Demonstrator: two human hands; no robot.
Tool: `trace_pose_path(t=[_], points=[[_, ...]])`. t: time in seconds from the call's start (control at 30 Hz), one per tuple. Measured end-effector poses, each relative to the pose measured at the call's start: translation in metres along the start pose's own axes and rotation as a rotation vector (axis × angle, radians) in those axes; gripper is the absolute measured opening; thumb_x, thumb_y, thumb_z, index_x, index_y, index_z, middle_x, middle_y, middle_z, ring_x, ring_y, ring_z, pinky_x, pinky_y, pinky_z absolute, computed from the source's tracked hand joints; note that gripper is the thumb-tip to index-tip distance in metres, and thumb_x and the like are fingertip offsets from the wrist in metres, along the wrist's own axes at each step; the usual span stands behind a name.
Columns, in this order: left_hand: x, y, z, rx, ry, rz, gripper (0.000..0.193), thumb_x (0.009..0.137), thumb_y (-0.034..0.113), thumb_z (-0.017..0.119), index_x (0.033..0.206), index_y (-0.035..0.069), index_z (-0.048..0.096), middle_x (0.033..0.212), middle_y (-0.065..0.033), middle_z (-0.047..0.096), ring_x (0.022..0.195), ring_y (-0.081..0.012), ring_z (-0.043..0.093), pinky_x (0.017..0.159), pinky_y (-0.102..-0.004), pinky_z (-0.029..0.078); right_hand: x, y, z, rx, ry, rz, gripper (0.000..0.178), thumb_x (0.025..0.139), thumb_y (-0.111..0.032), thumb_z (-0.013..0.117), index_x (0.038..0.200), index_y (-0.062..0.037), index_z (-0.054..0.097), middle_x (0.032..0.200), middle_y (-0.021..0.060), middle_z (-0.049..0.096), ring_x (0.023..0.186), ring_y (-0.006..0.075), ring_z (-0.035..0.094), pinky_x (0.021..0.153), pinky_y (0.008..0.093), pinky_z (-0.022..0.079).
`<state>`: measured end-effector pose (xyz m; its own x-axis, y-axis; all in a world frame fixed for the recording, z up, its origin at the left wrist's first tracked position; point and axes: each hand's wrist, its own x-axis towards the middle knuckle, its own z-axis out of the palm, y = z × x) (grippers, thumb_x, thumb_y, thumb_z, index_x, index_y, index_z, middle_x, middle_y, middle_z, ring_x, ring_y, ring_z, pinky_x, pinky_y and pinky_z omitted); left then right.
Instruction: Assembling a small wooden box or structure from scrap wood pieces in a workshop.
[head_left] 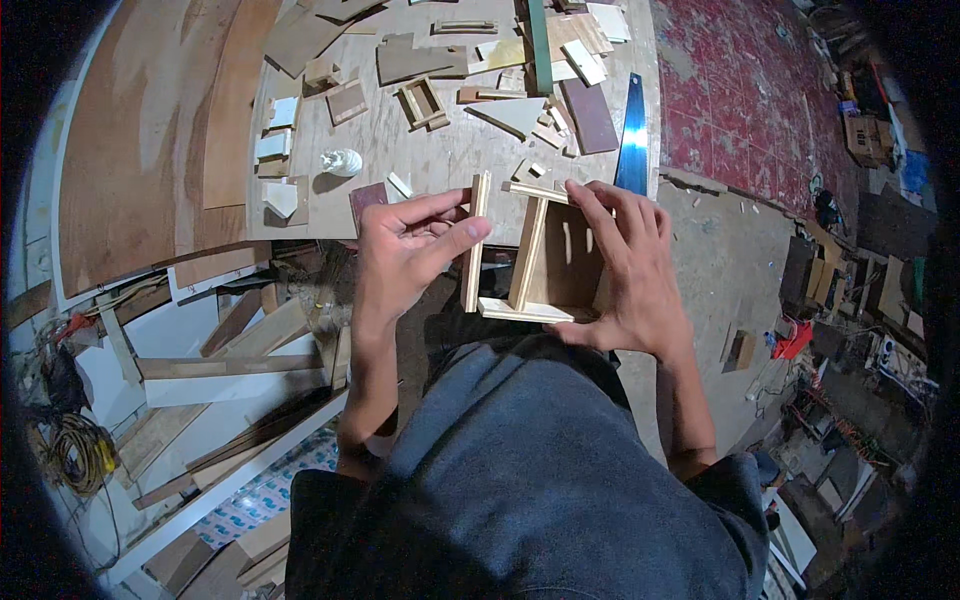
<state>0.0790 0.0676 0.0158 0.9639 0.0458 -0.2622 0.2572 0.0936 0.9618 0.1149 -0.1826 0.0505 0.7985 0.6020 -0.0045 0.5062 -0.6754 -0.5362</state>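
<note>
Head view: left hand [408,245] pinches one narrow pale plywood strip [475,265], long axis forward; apart, right hand [635,255] clamps one brown-panelled wooden frame [528,255], two ends pointing left, both near one tan wooden worktable [440,160].

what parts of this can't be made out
All in the head view:
- Far right side of the wooden box: covered by the right hand.
- Lower end of the tapered metal blade: also behind the right hand.
- Part of the wooden strip: behind the left hand's thumb.
- Green strip's far end: cut off by the top edge.
- Red thing on the floor: too small to identify.
</note>
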Motion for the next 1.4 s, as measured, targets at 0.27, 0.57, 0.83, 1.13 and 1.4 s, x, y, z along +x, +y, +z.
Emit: trace_pose_path(t=[0.27, 0.57, 0.83, 1.13, 1.4], points=[[0.003, 0.006, 0.007, -0.035, -0.044, -0.040, 0.035, 0.085, 0.005, 0.075, 0.116, -0.009, 0.066, 0.091, -0.0108, 0.071, 0.078, -0.0086, 0.064, 0.069, -0.0196, 0.052, 0.002, 0.001, -0.006, -0.009, 0.010, 0.004, 0.122, 0.038, -0.039, 0.085, 0.146, -0.0096, 0.037, 0.133, 0.0147, 0.048, 0.124, 0.0322, 0.044, 0.106, 0.0497, 0.029], [0.004, 0.005, 0.008, -0.022, -0.017, -0.011, 0.035, 0.084, 0.005, 0.076, 0.115, -0.008, 0.066, 0.092, -0.0104, 0.070, 0.077, -0.0078, 0.063, 0.069, -0.0193, 0.051, 0.004, 0.003, -0.008, 0.020, 0.018, -0.023, 0.120, 0.039, -0.039, 0.085, 0.146, -0.0096, 0.038, 0.132, 0.0141, 0.048, 0.123, 0.0320, 0.044, 0.105, 0.0484, 0.029], [0.005, 0.012, 0.011, -0.010, -0.016, -0.015, 0.037, 0.084, 0.004, 0.076, 0.116, -0.010, 0.065, 0.093, -0.0114, 0.070, 0.081, -0.0094, 0.065, 0.072, -0.0208, 0.053, 0.006, 0.004, -0.011, 0.000, 0.025, -0.034, 0.121, 0.039, -0.038, 0.085, 0.146, -0.0093, 0.038, 0.131, 0.0145, 0.049, 0.122, 0.0324, 0.045, 0.104, 0.0484, 0.030], [0.007, 0.012, 0.013, 0.041, -0.021, 0.009, 0.038, 0.084, 0.004, 0.076, 0.117, -0.011, 0.064, 0.093, -0.0127, 0.071, 0.082, -0.0100, 0.065, 0.073, -0.0215, 0.053, 0.007, 0.005, -0.015, 0.006, 0.023, -0.045, 0.121, 0.038, -0.038, 0.085, 0.145, -0.0091, 0.039, 0.129, 0.0142, 0.049, 0.122, 0.0325, 0.045, 0.104, 0.0494, 0.030], [0.007, 0.015, 0.014, -0.017, -0.020, 0.004, 0.039, 0.084, 0.004, 0.076, 0.117, -0.011, 0.063, 0.095, -0.0131, 0.071, 0.083, -0.0095, 0.065, 0.074, -0.0216, 0.053, 0.008, 0.003, -0.016, 0.001, 0.022, -0.044, 0.121, 0.038, -0.038, 0.085, 0.146, -0.0101, 0.038, 0.130, 0.0144, 0.048, 0.122, 0.0324, 0.045, 0.105, 0.0498, 0.030]])
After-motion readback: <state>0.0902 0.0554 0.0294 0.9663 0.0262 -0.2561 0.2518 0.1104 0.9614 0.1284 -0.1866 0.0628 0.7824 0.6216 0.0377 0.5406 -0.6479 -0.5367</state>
